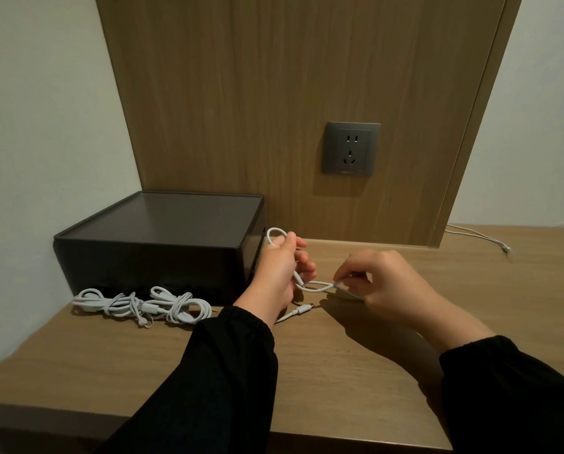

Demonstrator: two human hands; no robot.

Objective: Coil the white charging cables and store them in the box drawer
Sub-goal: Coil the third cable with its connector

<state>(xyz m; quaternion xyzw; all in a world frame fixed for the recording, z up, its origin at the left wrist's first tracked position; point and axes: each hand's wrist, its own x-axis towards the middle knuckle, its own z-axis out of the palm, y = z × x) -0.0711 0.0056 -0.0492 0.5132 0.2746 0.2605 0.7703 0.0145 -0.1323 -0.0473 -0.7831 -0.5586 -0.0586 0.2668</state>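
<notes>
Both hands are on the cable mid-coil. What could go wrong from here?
1. The cable looped in the left hand looks loosely gathered; it may spring open if the right hand slackens.
2. Its free plug end trails on the table and could snag.
3. The coiled bundles lie right against the box front, so pulling a drawer out may push them forward.

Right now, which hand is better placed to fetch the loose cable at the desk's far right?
Probably the right hand: it is nearer the loose cable and only pinches a strand, while the left hand holds the loops beside the box.
</notes>
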